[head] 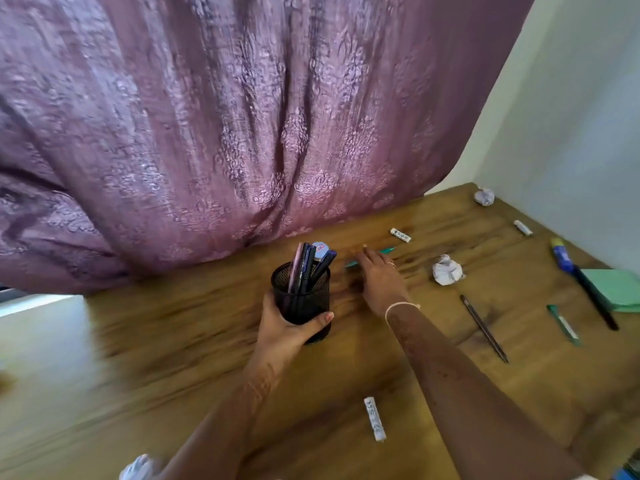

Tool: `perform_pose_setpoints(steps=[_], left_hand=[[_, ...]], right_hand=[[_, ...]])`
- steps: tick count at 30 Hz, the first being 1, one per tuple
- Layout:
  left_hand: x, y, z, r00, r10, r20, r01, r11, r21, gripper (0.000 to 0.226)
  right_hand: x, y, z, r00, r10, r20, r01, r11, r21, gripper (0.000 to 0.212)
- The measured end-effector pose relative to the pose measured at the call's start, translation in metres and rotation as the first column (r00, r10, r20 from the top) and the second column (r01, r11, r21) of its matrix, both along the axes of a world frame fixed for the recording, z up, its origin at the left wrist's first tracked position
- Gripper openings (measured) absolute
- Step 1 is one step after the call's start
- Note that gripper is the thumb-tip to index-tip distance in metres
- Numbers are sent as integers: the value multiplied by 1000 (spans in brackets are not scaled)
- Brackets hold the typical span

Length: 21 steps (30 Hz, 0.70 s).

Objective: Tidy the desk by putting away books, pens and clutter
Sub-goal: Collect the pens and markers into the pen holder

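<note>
My left hand (287, 327) grips a black mesh pen holder (302, 296) that stands on the wooden desk (207, 341) with several pens (306, 265) in it. My right hand (379, 278) reaches past the holder, its fingers laid over a teal pen (386, 251) on the desk; whether they grasp it is blurred. A dark pen (483, 328), a green cutter (563, 325), a blue marker (562, 255) and a long black pen (595, 299) lie to the right.
Crumpled paper balls lie at centre right (446, 270), in the far corner (484, 196) and at the near edge (138, 467). Small white tubes (374, 419) (400, 235) (523, 227) are scattered. A green notebook (614, 289) sits far right. A purple curtain (207, 133) hangs behind the desk.
</note>
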<state>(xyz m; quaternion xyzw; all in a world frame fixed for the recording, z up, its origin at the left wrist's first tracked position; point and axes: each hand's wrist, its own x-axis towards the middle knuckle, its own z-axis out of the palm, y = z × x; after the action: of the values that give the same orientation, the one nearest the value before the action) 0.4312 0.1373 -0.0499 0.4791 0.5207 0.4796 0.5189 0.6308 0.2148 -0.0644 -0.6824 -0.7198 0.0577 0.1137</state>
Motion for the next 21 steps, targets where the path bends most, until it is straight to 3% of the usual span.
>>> perform_pose_setpoints(steps=[7, 10, 12, 14, 17, 19, 21], left_hand=[[11, 12, -3, 1000, 5, -14, -5, 1000, 7, 78], [13, 15, -5, 999, 0, -32, 0, 1000, 3, 80], [13, 16, -6, 999, -5, -38, 5, 1000, 3, 80], [14, 14, -6, 999, -15, -48, 15, 1000, -3, 80], [15, 8, 0, 998, -42, -55, 42, 999, 4, 81], [18, 3, 4, 995, -75, -59, 75, 997, 2, 81], [20, -2, 6, 993, -97, -66, 96, 995, -10, 82]], right_hand=[[8, 11, 6, 950, 194, 247, -216, 974, 66, 38], [10, 6, 11, 948, 185, 260, -214, 973, 85, 37], [9, -2, 18, 993, 67, 96, -89, 966, 241, 36], [7, -13, 33, 970, -42, -240, 147, 886, 439, 27], [0, -24, 60, 722, -32, -691, 478, 745, 465, 17], [-4, -34, 78, 442, 51, -896, 600, 725, 337, 19], [-6, -47, 92, 139, 154, -978, 640, 740, 208, 28]])
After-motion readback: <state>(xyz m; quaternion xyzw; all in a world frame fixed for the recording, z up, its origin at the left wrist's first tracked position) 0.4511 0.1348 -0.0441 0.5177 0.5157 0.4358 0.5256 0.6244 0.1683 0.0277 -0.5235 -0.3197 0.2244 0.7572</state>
